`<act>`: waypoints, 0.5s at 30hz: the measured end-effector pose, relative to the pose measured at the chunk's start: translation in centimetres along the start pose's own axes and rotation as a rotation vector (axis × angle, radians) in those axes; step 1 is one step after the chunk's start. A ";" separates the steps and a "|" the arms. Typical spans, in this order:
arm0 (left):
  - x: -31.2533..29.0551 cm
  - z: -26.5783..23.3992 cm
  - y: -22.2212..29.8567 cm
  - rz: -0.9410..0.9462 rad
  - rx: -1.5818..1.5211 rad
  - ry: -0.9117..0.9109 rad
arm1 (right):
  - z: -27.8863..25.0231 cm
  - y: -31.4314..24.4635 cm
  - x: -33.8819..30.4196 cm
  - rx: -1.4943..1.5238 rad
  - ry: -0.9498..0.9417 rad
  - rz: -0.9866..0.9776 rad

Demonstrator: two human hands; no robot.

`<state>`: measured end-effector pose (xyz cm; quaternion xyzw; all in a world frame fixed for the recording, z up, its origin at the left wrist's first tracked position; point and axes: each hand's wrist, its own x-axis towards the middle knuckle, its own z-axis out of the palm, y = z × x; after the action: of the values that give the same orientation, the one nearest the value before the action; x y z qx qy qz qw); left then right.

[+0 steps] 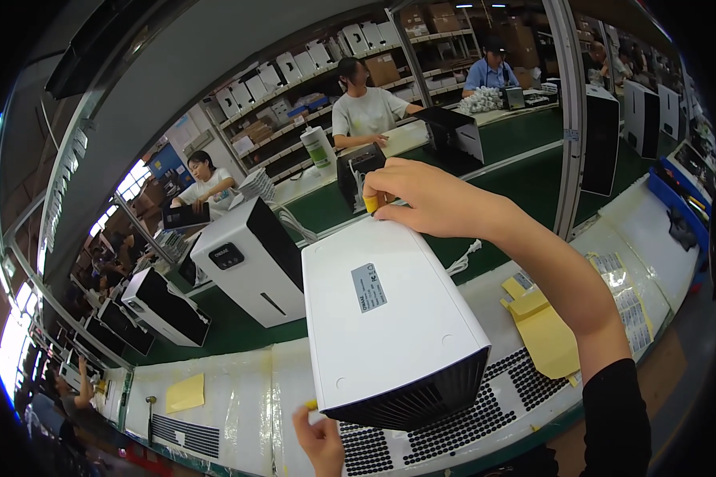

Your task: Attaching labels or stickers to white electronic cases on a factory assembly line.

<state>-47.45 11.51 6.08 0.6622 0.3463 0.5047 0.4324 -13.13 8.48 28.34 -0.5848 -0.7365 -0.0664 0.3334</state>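
Note:
A white box-shaped appliance [398, 294] lies tilted in front of me, its labelled white panel facing up and its black slatted side [422, 393] toward me. Bent over the panel's far edge is my right hand [429, 195], a yellow cover on one finger. Its thumb and fingers close in a pinch there; a small dark spot shows beneath the covered finger, too small to name. My left hand [320, 441], fingers curled, is at the near left corner, a yellow-covered fingertip against it. What it pinches, if anything, is hidden. Shallow round marks dot the panel's corners.
Sheets of round black pads [453, 425] lie on the plastic-covered bench, with yellow paper [541, 326] and a sheet of black strips [187, 436]. A white-and-black appliance [250, 262] stands left on the green belt. A metal post [573, 135] rises at right. Co-workers [370, 107] sit opposite.

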 end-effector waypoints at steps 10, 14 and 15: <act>14.1 4.0 10.6 0.493 -0.147 -0.083 | 0.5 -1.3 -2.6 -0.076 0.203 -0.041; 17.2 6.6 12.9 0.445 -0.128 -0.185 | 1.3 -0.9 -2.6 -0.133 0.344 -0.171; 17.7 6.9 13.1 0.446 -0.124 -0.183 | 1.4 -0.6 -2.5 -0.130 0.345 -0.173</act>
<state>-36.02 20.72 23.91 0.7374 0.1196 0.5456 0.3797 -14.03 6.89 26.03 -0.5195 -0.7101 -0.2414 0.4094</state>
